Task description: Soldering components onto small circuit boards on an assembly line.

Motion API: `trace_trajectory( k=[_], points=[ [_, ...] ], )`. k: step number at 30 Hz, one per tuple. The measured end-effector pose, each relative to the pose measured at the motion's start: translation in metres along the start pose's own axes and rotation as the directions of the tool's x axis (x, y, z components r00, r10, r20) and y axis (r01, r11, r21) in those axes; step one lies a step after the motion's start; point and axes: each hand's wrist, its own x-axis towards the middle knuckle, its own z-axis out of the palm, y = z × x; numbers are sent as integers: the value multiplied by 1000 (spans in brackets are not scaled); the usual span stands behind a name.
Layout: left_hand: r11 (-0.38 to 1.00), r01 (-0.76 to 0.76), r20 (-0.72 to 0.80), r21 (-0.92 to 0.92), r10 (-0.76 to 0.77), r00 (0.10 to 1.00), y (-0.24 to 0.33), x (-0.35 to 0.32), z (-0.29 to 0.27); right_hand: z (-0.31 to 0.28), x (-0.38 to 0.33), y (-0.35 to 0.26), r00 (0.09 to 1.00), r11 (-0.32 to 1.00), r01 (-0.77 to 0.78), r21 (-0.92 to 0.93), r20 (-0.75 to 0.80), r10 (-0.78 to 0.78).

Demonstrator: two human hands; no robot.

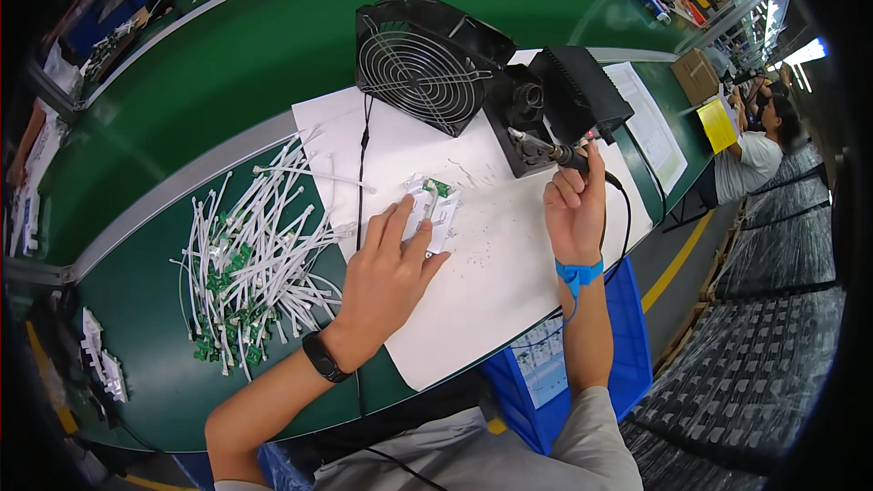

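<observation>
My left hand [386,277] lies on a small white plastic part [443,216], its fingers stretched out and pressing it to the white sheet. A small green circuit board [440,188] with a white connector sits at the part's far end. My right hand [575,214] is raised at the soldering iron [568,156], its fingers curled at the dark handle and the index finger pointing up. The iron's metal tip points left, over the black iron stand [520,153]. Behind it stands a black soldering station [582,91], close to my index fingertip. A blue wrist strap circles my right wrist.
A heap of white cables with green boards [264,255] covers the green table at left. A black fan [423,73] stands at the back. White parts [105,359] lie at far left. A blue bin [627,309] sits below the right edge. A co-worker [759,150] is at right.
</observation>
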Motion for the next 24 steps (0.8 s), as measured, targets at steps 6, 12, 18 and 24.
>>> trace_trajectory(
  k=[6, 12, 18, 24],
  points=[
    [1000, -2, 0, -8, 2, 1000, 0, 0, 0, -2, 2, 1, 1000, 999, -20, 28, 22, 19],
    [1000, -3, 4, -10, 3, 1000, -1, 0, 0, -2, 2, 0, 1000, 999, -29, 13, 0, 29],
    [1000, -1, 4, -21, 2, 1000, 0, 0, -1, -1, 3, 6, 997, 994, -13, 109, 79, 4],
    [1000, -19, -6, 5, 19, 1000, 0, 0, -1, 0, 4, 7, 992, 999, -30, -23, 122, 33]
  ],
)
